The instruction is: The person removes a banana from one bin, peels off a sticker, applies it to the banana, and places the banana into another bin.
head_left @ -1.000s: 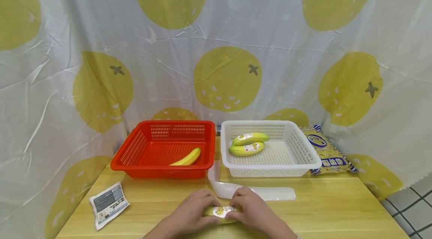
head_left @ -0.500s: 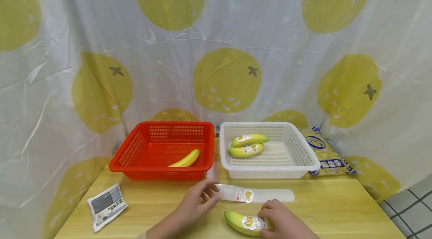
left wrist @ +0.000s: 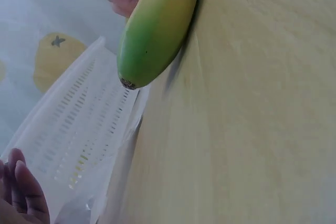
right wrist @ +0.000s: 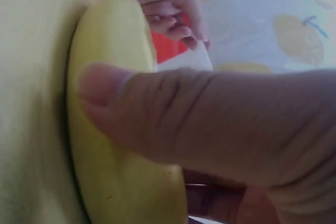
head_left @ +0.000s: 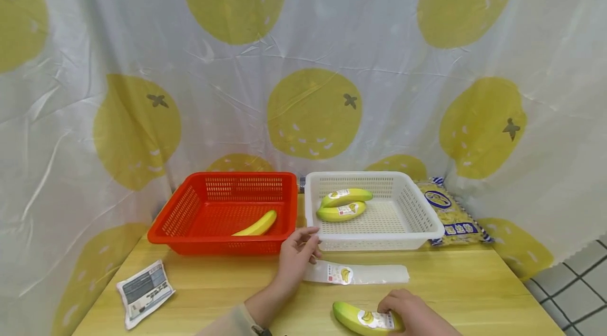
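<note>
A yellow-green banana (head_left: pixel 358 318) with a banana sticker lies near the front of the table, and my right hand (head_left: pixel 412 310) grips its right end. In the right wrist view, the thumb (right wrist: pixel 157 108) lies across the banana's skin. My left hand (head_left: pixel 296 257), fingers loosely bent, hovers by the front left corner of the white basket (head_left: pixel 374 244). Just right of that hand is a clear sticker strip (head_left: pixel 379 274) bearing one banana sticker (head_left: pixel 340 274). The strip's left end is hidden behind the hand. In the left wrist view, these fingers (left wrist: pixel 31 190) show nothing clearly held.
Two stickered bananas (head_left: pixel 342 212) lie in the white basket. The red basket (head_left: pixel 227 241) to its left holds one banana (head_left: pixel 258 224) with no sticker visible. A yellow food bag (head_left: pixel 450 215) leans at the far right. A small white packet (head_left: pixel 146 294) lies front left.
Both hands were on the banana a second ago. The right hand has carried it rightward, while the left let go and moved up past the strip's left end toward the baskets.
</note>
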A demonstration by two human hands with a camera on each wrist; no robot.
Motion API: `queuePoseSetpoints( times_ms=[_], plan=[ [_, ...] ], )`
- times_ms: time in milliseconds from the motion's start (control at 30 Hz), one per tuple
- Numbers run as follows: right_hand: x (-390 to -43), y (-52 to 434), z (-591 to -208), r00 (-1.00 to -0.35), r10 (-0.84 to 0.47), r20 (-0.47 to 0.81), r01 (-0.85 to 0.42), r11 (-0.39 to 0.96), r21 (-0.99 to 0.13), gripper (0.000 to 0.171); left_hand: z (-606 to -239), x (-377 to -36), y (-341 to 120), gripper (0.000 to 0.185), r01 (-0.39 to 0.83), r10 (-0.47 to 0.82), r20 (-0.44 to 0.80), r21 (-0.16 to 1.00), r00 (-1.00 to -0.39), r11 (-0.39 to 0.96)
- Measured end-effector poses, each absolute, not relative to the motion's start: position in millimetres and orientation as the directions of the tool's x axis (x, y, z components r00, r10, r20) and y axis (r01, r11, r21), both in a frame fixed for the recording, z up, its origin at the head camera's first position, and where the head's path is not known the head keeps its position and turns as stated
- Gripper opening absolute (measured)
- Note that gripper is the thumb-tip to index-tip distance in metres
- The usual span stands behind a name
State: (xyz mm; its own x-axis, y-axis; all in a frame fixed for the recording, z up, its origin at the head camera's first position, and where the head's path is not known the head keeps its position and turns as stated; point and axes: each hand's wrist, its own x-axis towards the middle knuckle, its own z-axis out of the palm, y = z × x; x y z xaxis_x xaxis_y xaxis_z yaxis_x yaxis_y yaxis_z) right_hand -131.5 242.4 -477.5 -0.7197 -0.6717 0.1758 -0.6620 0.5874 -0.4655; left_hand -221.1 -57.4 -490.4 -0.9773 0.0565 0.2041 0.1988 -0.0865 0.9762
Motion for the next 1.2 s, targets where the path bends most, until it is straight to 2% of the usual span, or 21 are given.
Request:
queuePoseSetpoints(
  times_ms=[100, 200, 300, 433, 500, 600, 733, 800, 900, 1133, 1200],
  plan=[
    [-134.5, 243.0, -476.6, -0.706, -0.689, 0.166, -0.669, 0.57, -0.476, 0.027, -493.2, -223.9, -56.2, 0.026, 0.226, -0.01, 0.226, 0.966, -0.974, -0.126],
    [-135.9, 245.8, -469.5, -0.701, -0.691, 0.178, -0.67, 0.552, -0.496, 0.03, -495.1, -226.0, -57.3, 0.026, 0.231, -0.025, 0.23, 0.964, -0.973, -0.134],
    [-139.6, 251.0, -450.8, -0.682, -0.68, 0.271, -0.701, 0.5, -0.509, 0.035, -497.3, -228.6, -58.7, 0.031, 0.223, -0.022, 0.222, 0.966, -0.975, -0.132],
    [-163.1, 254.6, -408.9, -0.61, -0.636, 0.474, -0.792, 0.458, -0.405, 0.044, -497.7, -229.7, -59.5, 0.032, 0.232, -0.037, 0.229, 0.962, -0.973, -0.146],
    [-184.2, 252.8, -385.2, -0.604, -0.616, 0.505, -0.796, 0.495, -0.348, 0.045, -496.7, -229.7, -59.7, 0.029, 0.241, -0.043, 0.237, 0.958, -0.971, -0.155],
    [-225.2, 245.0, -352.7, -0.656, -0.624, 0.425, -0.752, 0.588, -0.298, 0.04, -496.1, -229.9, -60.7, 0.027, 0.256, -0.046, 0.252, 0.953, -0.967, -0.163],
    [-282.6, 225.2, -325.9, -0.729, -0.655, 0.199, -0.684, 0.679, -0.267, 0.035, -497.2, -230.7, -62.2, 0.03, 0.271, -0.051, 0.267, 0.948, -0.962, -0.164],
    [-306.2, 215.0, -319.6, -0.737, -0.671, 0.081, -0.665, 0.699, -0.262, 0.035, -498.3, -230.5, -62.7, 0.03, 0.27, -0.048, 0.266, 0.949, -0.963, -0.163],
    [-334.7, 200.5, -315.7, -0.727, -0.683, -0.065, -0.642, 0.711, -0.287, 0.023, -500.5, -229.3, -62.8, 0.028, 0.263, -0.04, 0.26, 0.951, -0.965, -0.161],
    [-366.1, 176.5, -328.0, -0.723, -0.679, -0.131, -0.629, 0.724, -0.284, 0.025, -502.9, -226.7, -58.4, 0.025, 0.248, -0.016, 0.248, 0.955, -0.969, -0.165],
    [-367.7, 173.2, -338.7, -0.712, -0.672, -0.202, -0.615, 0.736, -0.282, 0.032, -503.2, -226.8, -56.1, 0.027, 0.251, -0.009, 0.253, 0.953, -0.967, -0.172]
  ],
)
